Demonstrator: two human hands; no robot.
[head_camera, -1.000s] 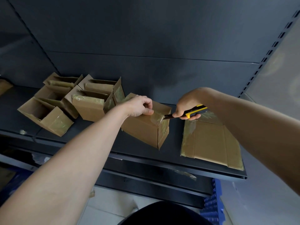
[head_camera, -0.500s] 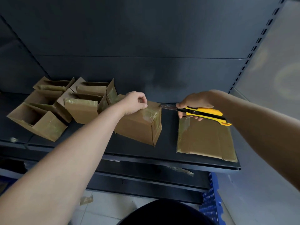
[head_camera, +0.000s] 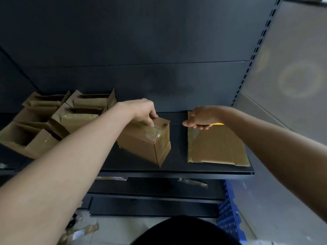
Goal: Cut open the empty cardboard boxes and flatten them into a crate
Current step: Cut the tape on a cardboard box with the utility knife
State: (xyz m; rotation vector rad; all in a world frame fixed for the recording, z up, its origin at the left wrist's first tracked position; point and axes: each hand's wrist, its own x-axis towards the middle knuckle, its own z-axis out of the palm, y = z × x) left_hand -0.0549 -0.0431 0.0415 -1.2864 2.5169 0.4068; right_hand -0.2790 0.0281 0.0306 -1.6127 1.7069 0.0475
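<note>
A dark metal shelf [head_camera: 177, 169] is seen from above. At its left end, a cluster of opened cardboard boxes [head_camera: 77, 112] is packed closely together, with flaps raised and strips of tape left on them. Near the middle, a closed taped box [head_camera: 141, 145] is set askew to the front edge. To its right, a flattened box [head_camera: 217, 147] is laid flat, its edges lined with tape. A bare strip of shelf is left between these two.
</note>
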